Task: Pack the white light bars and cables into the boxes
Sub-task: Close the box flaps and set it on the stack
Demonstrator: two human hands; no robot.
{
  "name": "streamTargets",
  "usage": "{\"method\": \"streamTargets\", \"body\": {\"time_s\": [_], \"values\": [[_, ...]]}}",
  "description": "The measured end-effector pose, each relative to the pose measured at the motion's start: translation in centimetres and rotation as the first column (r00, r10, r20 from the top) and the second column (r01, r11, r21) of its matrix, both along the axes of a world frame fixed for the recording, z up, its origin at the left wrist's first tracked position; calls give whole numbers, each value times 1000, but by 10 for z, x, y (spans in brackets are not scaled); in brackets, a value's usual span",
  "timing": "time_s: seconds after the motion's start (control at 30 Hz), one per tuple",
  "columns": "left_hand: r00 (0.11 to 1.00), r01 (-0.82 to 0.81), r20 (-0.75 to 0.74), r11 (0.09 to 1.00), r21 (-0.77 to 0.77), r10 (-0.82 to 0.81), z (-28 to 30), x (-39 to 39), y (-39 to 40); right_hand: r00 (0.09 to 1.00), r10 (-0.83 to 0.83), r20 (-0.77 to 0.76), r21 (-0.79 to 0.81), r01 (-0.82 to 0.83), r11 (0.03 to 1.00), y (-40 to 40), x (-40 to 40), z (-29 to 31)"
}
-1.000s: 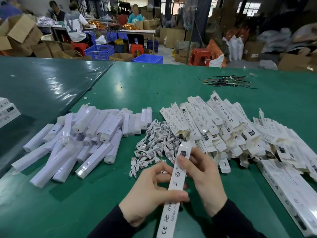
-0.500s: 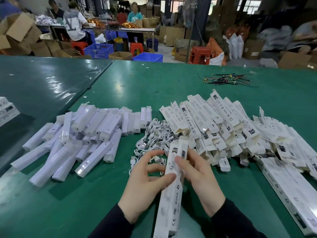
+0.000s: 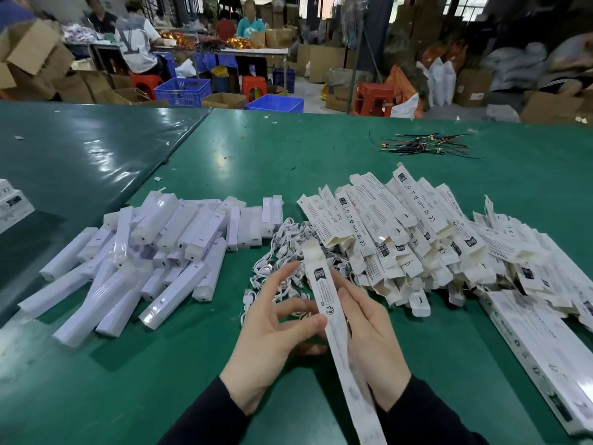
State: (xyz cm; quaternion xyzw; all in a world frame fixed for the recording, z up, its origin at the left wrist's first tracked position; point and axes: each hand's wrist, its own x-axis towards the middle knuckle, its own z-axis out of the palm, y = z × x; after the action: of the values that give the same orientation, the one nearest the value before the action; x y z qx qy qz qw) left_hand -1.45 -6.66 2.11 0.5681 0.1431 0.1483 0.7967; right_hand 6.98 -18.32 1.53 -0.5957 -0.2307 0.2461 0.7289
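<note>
Green tabletop [image 3: 321, 149] still heaped with unpacked light bars [image 3: 154, 252], cables [image 3: 282, 239]; both hands' fingers [image 3: 308, 322] pinch one open-flapped box [image 3: 330, 313]

Light bars [image 3: 154, 252] left, boxes [image 3: 417, 239] right; betw. cables [image 3: 282, 252].

Near end of the held box [image 3: 333, 319] runs off the bottom edge w/ its lower print blurred, the right hand [image 3: 369, 342] is partly hidden behind it, and the long box [image 3: 542, 351] at right is cut by the frame edge.
</note>
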Motion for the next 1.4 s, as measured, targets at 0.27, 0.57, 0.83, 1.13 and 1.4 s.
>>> {"method": "streamTargets", "body": {"time_s": [0.27,0.57,0.83,1.13,1.4], "values": [[993,116,32,991,62,-118,3,-3,4,991,-18,132,25,15,1000,-1,0,0],[980,193,31,975,108,-198,6,-5,6,991,97,96,72,-104,992,-4,3,3],[981,170,61,971,168,-182,4,-5,3,992,71,104,80,-79,994,-3,1,6],[983,151,26,889,432,-180,-5,-5,0,979,2,202,49,-13,999,-1,1,1],[987,163,-46,918,361,-157,-7,-4,-4,972,25,234,-75,-8,997,0,-2,-6]]}}
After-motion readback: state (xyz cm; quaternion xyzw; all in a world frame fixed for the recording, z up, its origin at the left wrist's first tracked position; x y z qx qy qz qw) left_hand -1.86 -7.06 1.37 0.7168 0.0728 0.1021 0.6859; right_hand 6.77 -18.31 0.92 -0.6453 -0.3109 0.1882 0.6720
